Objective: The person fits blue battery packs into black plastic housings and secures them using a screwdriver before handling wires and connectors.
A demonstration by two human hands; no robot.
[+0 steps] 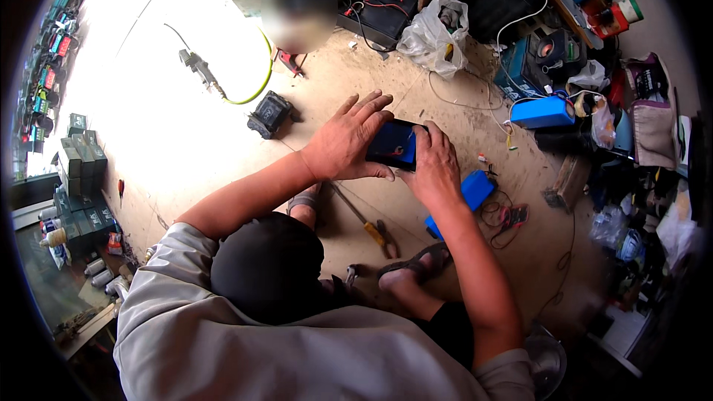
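Phone-like dark device [391, 141], held up above the floor [405, 82] between the two hands; the right hand [434, 160] has its fingers curled over the near end, seemingly pinching it against the thumb; the left hand [347, 139] brackets the other end, its fingers fanned, though whether they grip cannot be told; should the right pinch slacken, the device could slip, striking the floor or the blue pack [476, 188] below; uneven support between the hands might also tilt it.
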